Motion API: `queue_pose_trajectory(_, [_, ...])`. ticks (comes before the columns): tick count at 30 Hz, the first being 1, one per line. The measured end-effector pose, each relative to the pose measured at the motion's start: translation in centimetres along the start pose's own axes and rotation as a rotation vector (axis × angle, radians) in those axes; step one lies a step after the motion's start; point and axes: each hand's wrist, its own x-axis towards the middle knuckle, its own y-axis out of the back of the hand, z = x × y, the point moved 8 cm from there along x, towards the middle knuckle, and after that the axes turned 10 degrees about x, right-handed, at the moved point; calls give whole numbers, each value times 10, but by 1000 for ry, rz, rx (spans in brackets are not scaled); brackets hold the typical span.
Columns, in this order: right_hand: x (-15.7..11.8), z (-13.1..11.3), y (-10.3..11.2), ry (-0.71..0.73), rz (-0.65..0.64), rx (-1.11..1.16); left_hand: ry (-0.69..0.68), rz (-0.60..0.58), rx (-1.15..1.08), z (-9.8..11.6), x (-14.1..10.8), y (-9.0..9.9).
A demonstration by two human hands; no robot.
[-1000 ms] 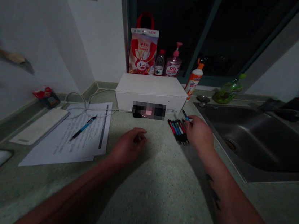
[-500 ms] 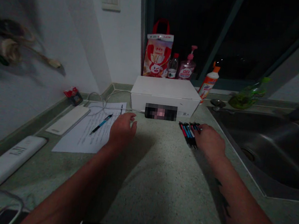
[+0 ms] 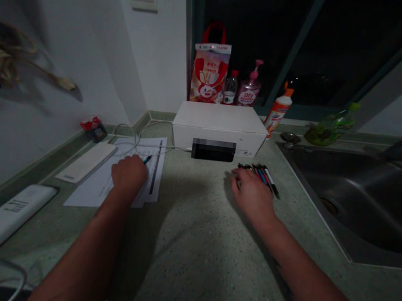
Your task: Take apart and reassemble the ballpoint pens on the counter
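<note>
Main change: the left hand has moved from the bare counter onto the printed paper sheets, in front of and left of the white cardboard box. It now sits over the blue-and-black pen lying on those sheets. Fingers are curled down and narrow; only the pen's blue end shows past them, the rest is hidden. Cannot tell if the hand is gripping the pen or just resting on it. The right hand is in front of and right of the box and has shifted a little toward the person's left. Its fingers are loosely together, slightly curled, not clearly holding anything, and sit just beside the bundle of pens. Those pens lie on the speckled green counter with mixed red, blue and black barrels, and a white-barrelled pen angles out on the side away from the hand. Other items by the box: a blurred dark object touching its front face, a white cable running off left across the sheets, a white pad and a power bank further left. The stainless sink is right of the box, and a pump soap bottle stands behind it.
</note>
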Motion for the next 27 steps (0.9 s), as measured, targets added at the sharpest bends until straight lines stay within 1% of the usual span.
queue_pose_trajectory(2, [-3, -12, -7, 107, -23, 72, -43, 19, -18, 9, -7, 8])
queue_pose_trajectory(3, [-4, -19, -10, 163, -35, 105, -73, 52, -50, 16, -12, 15])
queue_pose_trajectory(5, [-8, -30, -11, 263, -35, 168, -178, 120, -152, 36, -27, 29])
queue_pose_trajectory(7, [-11, -39, -9, 333, -16, 210, -368, 204, -317, 64, -49, 44])
queue_pose_trajectory(9, [-13, -48, -9, 389, -20, 211, -608, 212, -529, 92, -74, 51])
queue_pose_trajectory(10, [-14, -51, -11, 412, -41, 196, -752, 208, -621, 105, -88, 53])
queue_pose_trajectory(11, [-14, -54, -14, 430, -81, 170, -867, 200, -686, 116, -101, 53])
queue_pose_trajectory(12, [-15, -57, -20, 442, -139, 133, -936, 184, -727, 123, -110, 51])
queue_pose_trajectory(15, [-19, -57, -39, 444, -344, 9, -972, 168, -816, 133, -120, 43])
queue_pose_trajectory(17, [-21, -52, -45, 430, -426, -32, -957, 174, -834, 135, -119, 38])
queue_pose_trajectory(19, [-21, -44, -45, 399, -436, -13, -950, 193, -822, 136, -116, 34])
queue_pose_trajectory(23, [-20, -25, -42, 336, -390, 113, -977, 278, -817, 134, -112, 30])
queue_pose_trajectory(25, [-19, -19, -44, 341, -389, 151, -978, 279, -817, 133, -111, 27])
queue_pose_trajectory(27, [-18, -17, -46, 364, -394, 156, -960, 249, -811, 134, -110, 26])
